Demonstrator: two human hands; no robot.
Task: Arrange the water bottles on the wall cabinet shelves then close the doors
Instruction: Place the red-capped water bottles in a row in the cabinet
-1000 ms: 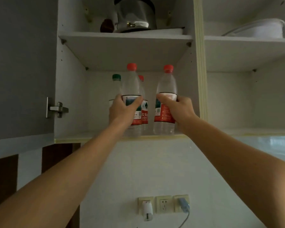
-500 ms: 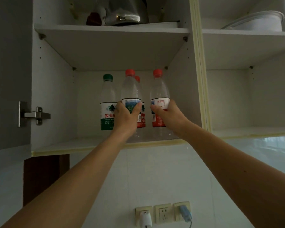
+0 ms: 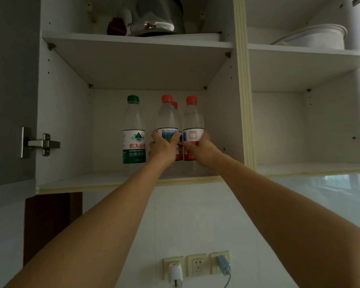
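Both my arms reach up into the lower left shelf (image 3: 75, 180) of the open wall cabinet. My left hand (image 3: 162, 148) grips a red-capped water bottle (image 3: 168, 119) round its label. My right hand (image 3: 202, 150) grips a second red-capped bottle (image 3: 193, 119) just to the right of it. Another red cap (image 3: 175, 104) peeks out behind these two. A green-capped bottle (image 3: 134, 129) stands alone to the left, apart from my hands. The held bottles' bases are hidden by my hands and wrists.
The grey cabinet door (image 3: 10, 90) stands open at the left on its metal hinge (image 3: 41, 143). A steel pot (image 3: 156, 17) sits on the upper left shelf, a white bowl (image 3: 318, 37) on the upper right one. Wall sockets (image 3: 196, 265) sit below.
Both hands have pushed the two red-capped bottles deeper into the shelf, close beside each other. The green-capped bottle has come fully into sight at the left.
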